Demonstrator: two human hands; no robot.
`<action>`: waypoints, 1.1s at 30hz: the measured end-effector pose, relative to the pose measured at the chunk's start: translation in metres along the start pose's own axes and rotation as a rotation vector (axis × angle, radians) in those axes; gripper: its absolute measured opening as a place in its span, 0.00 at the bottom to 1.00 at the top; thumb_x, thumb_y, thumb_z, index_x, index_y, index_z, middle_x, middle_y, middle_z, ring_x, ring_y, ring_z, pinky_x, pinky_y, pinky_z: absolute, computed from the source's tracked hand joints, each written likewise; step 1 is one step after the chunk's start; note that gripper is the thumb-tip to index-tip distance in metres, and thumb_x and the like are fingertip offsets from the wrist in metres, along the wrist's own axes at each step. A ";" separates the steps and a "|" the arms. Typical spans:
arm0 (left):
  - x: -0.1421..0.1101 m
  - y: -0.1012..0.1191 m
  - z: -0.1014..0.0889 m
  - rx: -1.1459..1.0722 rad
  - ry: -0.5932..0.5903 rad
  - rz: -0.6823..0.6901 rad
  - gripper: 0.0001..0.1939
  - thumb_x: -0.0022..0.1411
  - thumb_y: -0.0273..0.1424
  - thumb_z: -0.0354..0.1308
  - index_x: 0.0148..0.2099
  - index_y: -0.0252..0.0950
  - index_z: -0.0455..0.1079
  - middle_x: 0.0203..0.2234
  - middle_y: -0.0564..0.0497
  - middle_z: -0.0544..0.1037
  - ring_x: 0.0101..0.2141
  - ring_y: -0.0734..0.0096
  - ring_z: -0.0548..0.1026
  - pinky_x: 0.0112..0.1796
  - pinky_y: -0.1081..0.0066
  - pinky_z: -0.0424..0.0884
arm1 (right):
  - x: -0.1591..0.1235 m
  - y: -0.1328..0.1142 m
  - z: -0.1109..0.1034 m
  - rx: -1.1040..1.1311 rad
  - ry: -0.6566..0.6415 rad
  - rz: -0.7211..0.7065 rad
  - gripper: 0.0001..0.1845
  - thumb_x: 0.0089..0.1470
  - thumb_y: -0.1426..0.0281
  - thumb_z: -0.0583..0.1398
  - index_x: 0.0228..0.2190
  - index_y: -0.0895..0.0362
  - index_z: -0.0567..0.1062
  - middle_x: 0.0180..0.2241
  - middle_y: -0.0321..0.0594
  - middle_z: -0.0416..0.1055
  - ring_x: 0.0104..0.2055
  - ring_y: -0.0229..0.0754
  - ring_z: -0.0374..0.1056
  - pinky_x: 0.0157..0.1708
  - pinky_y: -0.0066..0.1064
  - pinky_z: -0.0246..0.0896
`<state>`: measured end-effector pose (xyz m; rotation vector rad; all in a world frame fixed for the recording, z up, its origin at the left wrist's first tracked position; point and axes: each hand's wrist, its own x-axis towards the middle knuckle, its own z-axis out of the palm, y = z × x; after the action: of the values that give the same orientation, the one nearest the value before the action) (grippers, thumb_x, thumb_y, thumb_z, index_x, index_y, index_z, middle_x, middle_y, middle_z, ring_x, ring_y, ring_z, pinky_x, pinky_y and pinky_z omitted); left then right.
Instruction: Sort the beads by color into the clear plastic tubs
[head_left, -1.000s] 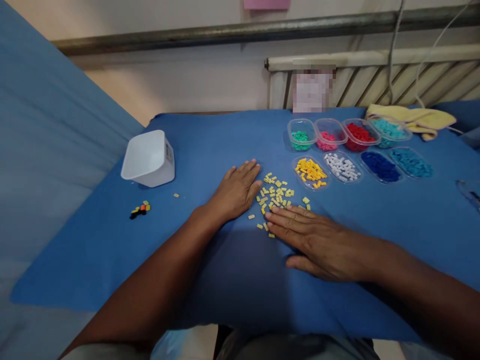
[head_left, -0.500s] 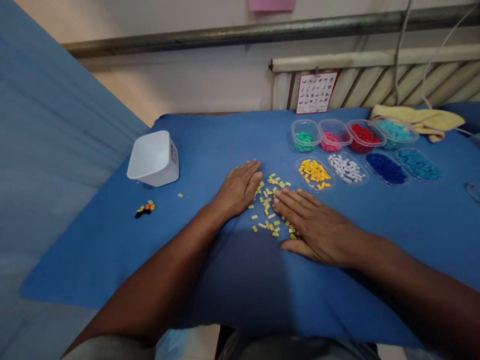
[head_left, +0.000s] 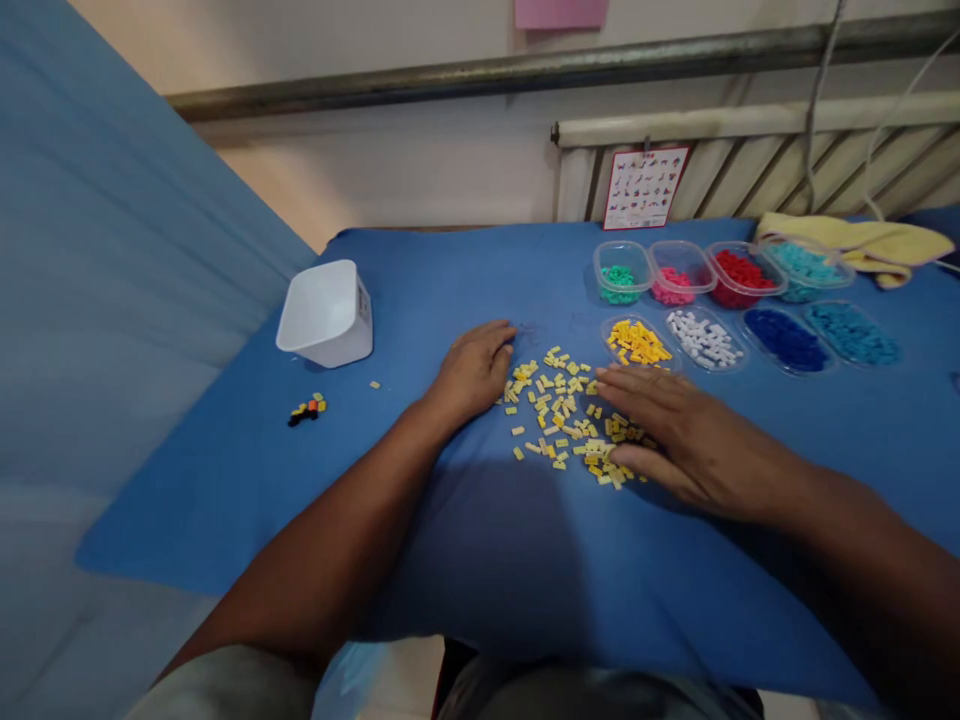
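Many small pale yellow bricks (head_left: pixel 559 410) lie loosely spread on the blue cloth (head_left: pixel 480 540) between my hands. At their left edge rests my left hand (head_left: pixel 474 368), palm down with its fingers stretched out and nothing held. My right hand (head_left: pixel 671 430) is over the right side of the bricks, fingers extended and thumb apart, hiding some of them. Just beyond its fingertips stands a clear tray of deeper yellow bricks (head_left: pixel 637 342).
A white tub (head_left: pixel 326 318) stands at the left, near a small black, orange and yellow brick cluster (head_left: pixel 307 408). Clear containers of green (head_left: pixel 619 283), pink, red, white and blue bricks line the back right. A picture card (head_left: pixel 645 188) leans by the radiator; a yellow cloth (head_left: pixel 859 243) lies right.
My right hand has moved right and lifted slightly off the bricks, uncovering more of them. The left hand stays by the left edge. The view has shifted a little to the left.
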<state>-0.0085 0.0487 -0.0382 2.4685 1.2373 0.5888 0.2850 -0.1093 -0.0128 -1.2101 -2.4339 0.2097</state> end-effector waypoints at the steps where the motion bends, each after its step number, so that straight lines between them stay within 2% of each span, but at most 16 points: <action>1: 0.000 -0.001 -0.001 -0.014 0.009 -0.016 0.27 0.78 0.34 0.48 0.69 0.25 0.75 0.68 0.35 0.75 0.70 0.55 0.72 0.72 0.54 0.64 | -0.002 0.008 -0.006 -0.012 0.026 0.024 0.28 0.75 0.56 0.60 0.68 0.57 0.73 0.68 0.58 0.74 0.70 0.64 0.71 0.68 0.62 0.68; 4: -0.001 0.002 0.001 -0.014 -0.033 0.026 0.27 0.78 0.38 0.53 0.70 0.29 0.74 0.70 0.36 0.73 0.71 0.53 0.70 0.73 0.50 0.62 | -0.008 0.026 -0.017 0.004 0.015 0.060 0.17 0.76 0.62 0.58 0.55 0.55 0.81 0.52 0.52 0.84 0.54 0.57 0.81 0.55 0.53 0.79; 7: -0.002 0.006 0.001 0.007 -0.094 0.127 0.28 0.78 0.42 0.57 0.70 0.31 0.74 0.72 0.35 0.70 0.73 0.48 0.68 0.74 0.44 0.59 | -0.012 0.033 -0.019 0.062 -0.055 0.062 0.14 0.76 0.63 0.58 0.49 0.55 0.82 0.45 0.47 0.84 0.45 0.50 0.82 0.47 0.45 0.79; 9: -0.002 0.008 -0.002 -0.053 -0.030 0.129 0.24 0.78 0.41 0.57 0.65 0.32 0.77 0.68 0.36 0.75 0.69 0.50 0.72 0.71 0.47 0.63 | -0.012 0.033 -0.017 0.078 -0.074 0.058 0.14 0.77 0.63 0.57 0.47 0.55 0.82 0.43 0.46 0.84 0.43 0.48 0.82 0.44 0.42 0.78; 12: -0.001 0.013 -0.017 -0.201 0.065 0.109 0.15 0.76 0.38 0.59 0.54 0.35 0.81 0.52 0.42 0.84 0.54 0.59 0.81 0.59 0.57 0.74 | -0.011 0.034 -0.015 0.075 -0.058 0.071 0.15 0.77 0.62 0.57 0.46 0.55 0.82 0.42 0.45 0.84 0.41 0.49 0.82 0.42 0.41 0.77; 15: -0.004 0.024 -0.033 -0.274 -0.050 0.229 0.11 0.76 0.35 0.61 0.50 0.36 0.82 0.44 0.46 0.83 0.45 0.64 0.81 0.50 0.63 0.76 | -0.011 0.035 -0.015 0.081 -0.036 0.105 0.15 0.76 0.61 0.58 0.47 0.54 0.83 0.43 0.46 0.85 0.42 0.49 0.82 0.42 0.41 0.76; 17: -0.008 0.033 -0.038 -0.223 -0.151 0.343 0.12 0.78 0.34 0.59 0.54 0.36 0.81 0.46 0.45 0.82 0.47 0.62 0.80 0.51 0.62 0.75 | -0.011 0.037 -0.016 0.084 -0.034 0.122 0.15 0.76 0.60 0.58 0.48 0.54 0.83 0.43 0.46 0.85 0.42 0.49 0.83 0.42 0.40 0.76; 20: -0.012 0.043 -0.034 -0.060 -0.263 0.451 0.15 0.81 0.34 0.54 0.57 0.37 0.80 0.47 0.43 0.81 0.50 0.59 0.79 0.52 0.61 0.74 | -0.011 0.037 -0.015 0.078 -0.033 0.136 0.15 0.76 0.60 0.58 0.46 0.54 0.83 0.42 0.45 0.85 0.40 0.49 0.82 0.40 0.39 0.75; 25: -0.010 0.046 -0.029 0.069 -0.324 0.445 0.14 0.81 0.31 0.52 0.50 0.35 0.79 0.45 0.43 0.80 0.45 0.60 0.78 0.50 0.60 0.73 | -0.012 0.039 -0.013 0.093 -0.048 0.142 0.16 0.76 0.60 0.58 0.47 0.54 0.83 0.43 0.45 0.85 0.42 0.50 0.83 0.41 0.41 0.75; 29: -0.011 0.050 -0.040 0.028 -0.315 0.429 0.10 0.79 0.30 0.52 0.48 0.35 0.75 0.43 0.45 0.79 0.43 0.61 0.77 0.46 0.63 0.71 | -0.013 0.044 -0.013 0.061 -0.021 0.148 0.15 0.76 0.59 0.58 0.46 0.53 0.82 0.43 0.44 0.85 0.42 0.50 0.82 0.41 0.41 0.75; 33: -0.014 0.056 -0.048 0.005 -0.432 0.509 0.09 0.76 0.26 0.54 0.46 0.37 0.77 0.41 0.47 0.80 0.44 0.62 0.78 0.46 0.64 0.71 | -0.014 0.046 -0.014 0.050 -0.004 0.154 0.15 0.76 0.59 0.58 0.46 0.52 0.82 0.44 0.44 0.85 0.43 0.51 0.82 0.41 0.41 0.75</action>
<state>-0.0022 0.0096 0.0256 2.7228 0.4508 0.1400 0.3319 -0.0926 -0.0189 -1.3773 -2.3254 0.3163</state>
